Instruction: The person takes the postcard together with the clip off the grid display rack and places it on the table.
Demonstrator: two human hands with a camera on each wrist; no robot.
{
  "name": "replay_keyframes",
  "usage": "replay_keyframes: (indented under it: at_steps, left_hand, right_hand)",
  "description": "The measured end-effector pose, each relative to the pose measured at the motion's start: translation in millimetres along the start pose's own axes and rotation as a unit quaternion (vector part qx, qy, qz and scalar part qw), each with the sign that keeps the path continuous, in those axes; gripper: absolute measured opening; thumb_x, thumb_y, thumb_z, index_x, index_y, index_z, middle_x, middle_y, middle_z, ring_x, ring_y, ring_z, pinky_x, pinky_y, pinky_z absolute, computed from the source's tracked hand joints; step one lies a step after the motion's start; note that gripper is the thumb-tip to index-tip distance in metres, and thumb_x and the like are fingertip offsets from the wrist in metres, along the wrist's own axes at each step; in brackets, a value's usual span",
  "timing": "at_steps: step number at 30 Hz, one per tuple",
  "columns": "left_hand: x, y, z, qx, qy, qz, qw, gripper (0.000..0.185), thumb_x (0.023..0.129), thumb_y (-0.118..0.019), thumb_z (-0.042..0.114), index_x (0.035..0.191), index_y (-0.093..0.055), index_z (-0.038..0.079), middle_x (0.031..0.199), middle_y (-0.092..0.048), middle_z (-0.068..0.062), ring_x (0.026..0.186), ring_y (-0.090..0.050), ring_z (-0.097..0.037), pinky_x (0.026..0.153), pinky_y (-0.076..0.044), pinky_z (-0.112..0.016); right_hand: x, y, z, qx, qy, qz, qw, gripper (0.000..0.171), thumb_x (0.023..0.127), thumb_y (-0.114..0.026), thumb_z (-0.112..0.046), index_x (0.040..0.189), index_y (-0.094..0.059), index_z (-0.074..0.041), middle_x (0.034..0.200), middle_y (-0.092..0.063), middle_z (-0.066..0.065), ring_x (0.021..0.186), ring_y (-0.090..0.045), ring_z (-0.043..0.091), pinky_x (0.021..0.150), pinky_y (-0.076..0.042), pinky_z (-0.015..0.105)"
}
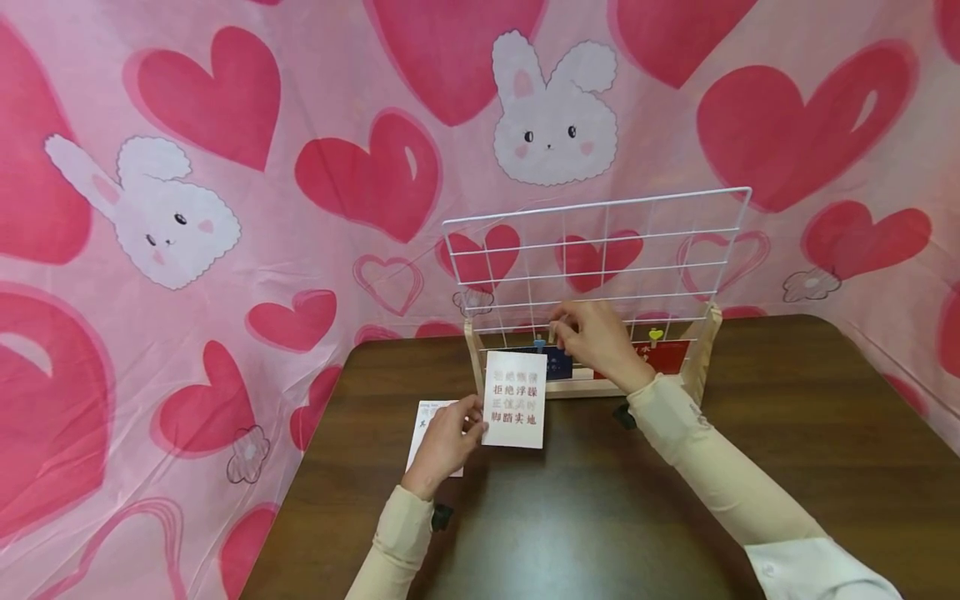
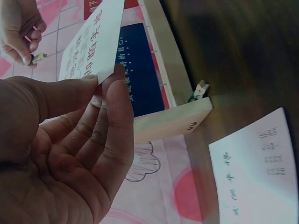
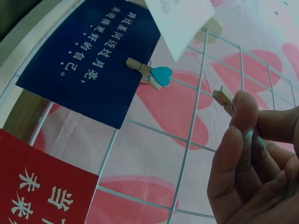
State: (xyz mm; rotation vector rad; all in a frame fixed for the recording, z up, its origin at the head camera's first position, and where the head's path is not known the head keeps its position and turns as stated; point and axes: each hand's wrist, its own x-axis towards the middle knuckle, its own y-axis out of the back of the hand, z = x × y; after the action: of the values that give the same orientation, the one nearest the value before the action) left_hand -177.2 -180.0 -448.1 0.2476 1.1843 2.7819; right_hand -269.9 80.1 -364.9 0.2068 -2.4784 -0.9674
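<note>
A white card with printed Chinese characters (image 1: 515, 400) is pinched at its edge between the thumb and fingers of my left hand (image 1: 444, 442), in front of the rack's lower left. My right hand (image 1: 596, 337) pinches a small wooden clothespin (image 3: 224, 100) near the wire grid rack (image 1: 600, 271). On the grid's lower part hangs a dark blue card (image 3: 93, 60), held by a clothespin with a blue heart (image 3: 161, 76). Beside it hangs a red card (image 1: 662, 357) under a clothespin with a yellow heart (image 1: 656, 335).
A second white card (image 2: 257, 172) lies on the brown wooden table (image 1: 585, 508), left of the rack. Another clothespin (image 2: 201, 89) is by the rack's wooden base (image 2: 173, 116). Behind stands a pink cloth backdrop (image 1: 337, 83) with hearts and rabbits.
</note>
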Motion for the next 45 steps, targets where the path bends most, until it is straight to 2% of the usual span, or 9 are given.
replay_keyframes:
  at_steps: [5,12,16,23,29,36,45]
  left_hand:
    - [-2.8,-0.8,-3.8,-0.013,0.0,-0.009,0.9999,0.014,0.095,-0.07,0.003,0.109,-0.067,0.003,0.088,-0.073,-0.009,0.068,-0.066,-0.011,0.059,-0.053,-0.025]
    - [-8.0,-2.3,-8.5,-0.051,0.022,-0.038,0.9978,0.016,0.096,-0.069,0.002,0.112,-0.066,0.002,0.09,-0.071,-0.011,0.066,-0.067,-0.013,0.049,-0.053,-0.026]
    - [-10.8,-2.5,-10.9,-0.067,0.03,-0.058,0.9956,0.017,0.097,-0.069,0.002,0.114,-0.065,0.002,0.09,-0.07,-0.011,0.066,-0.066,-0.014,0.052,-0.055,-0.027]
    - [-15.5,-3.2,-13.2,-0.076,0.046,-0.082,0.9926,0.019,0.097,-0.07,0.005,0.115,-0.066,0.004,0.093,-0.07,-0.009,0.072,-0.067,-0.015,0.065,-0.061,-0.03]
    - [-19.8,-3.2,-16.8,-0.074,0.049,-0.087,0.9922,0.017,0.096,-0.071,0.005,0.112,-0.066,0.002,0.091,-0.07,-0.01,0.07,-0.065,-0.015,0.064,-0.06,-0.029]
    - [-21.9,-3.3,-20.7,-0.078,0.042,-0.094,0.9916,0.016,0.097,-0.069,0.002,0.112,-0.065,0.0,0.089,-0.069,-0.011,0.069,-0.065,-0.015,0.063,-0.06,-0.027]
    - [-27.9,-5.1,-26.6,-0.08,0.045,-0.107,0.99,0.015,0.097,-0.069,0.002,0.111,-0.066,-0.001,0.087,-0.07,-0.01,0.066,-0.064,-0.013,0.062,-0.059,-0.026]
  right_hand:
    - [0.9,-0.7,2.1,0.003,-0.002,0.003,1.0,0.016,0.1,-0.067,-0.012,0.111,-0.077,-0.004,0.069,-0.07,0.007,0.056,-0.063,0.013,0.052,-0.05,0.03]
    - [-1.3,-5.8,4.6,-0.008,0.01,0.004,1.0,0.014,0.1,-0.067,-0.012,0.107,-0.077,-0.005,0.067,-0.069,0.004,0.054,-0.062,0.01,0.053,-0.048,0.03]
    - [-3.5,-10.3,6.2,-0.008,0.018,0.002,1.0,0.013,0.099,-0.069,-0.011,0.106,-0.077,-0.004,0.066,-0.069,0.003,0.054,-0.063,0.01,0.052,-0.047,0.029]
    - [-7.1,-18.6,10.4,-0.013,0.018,-0.008,1.0,0.014,0.098,-0.071,-0.012,0.107,-0.077,-0.004,0.067,-0.07,0.003,0.052,-0.061,0.009,0.051,-0.045,0.03]
    - [-9.8,-25.7,13.5,-0.02,0.018,-0.01,1.0,0.016,0.098,-0.07,-0.013,0.107,-0.078,-0.004,0.067,-0.071,0.001,0.053,-0.06,0.008,0.053,-0.045,0.029]
    - [-13.0,-38.1,18.1,-0.03,0.022,-0.007,0.999,0.012,0.096,-0.071,-0.013,0.103,-0.078,-0.006,0.065,-0.069,0.001,0.052,-0.052,0.01,0.049,-0.036,0.027]
    - [-16.9,-48.3,24.3,0.001,0.018,-0.026,1.0,0.016,0.097,-0.07,-0.011,0.108,-0.077,-0.002,0.068,-0.072,0.003,0.051,-0.06,0.006,0.046,-0.042,0.028]
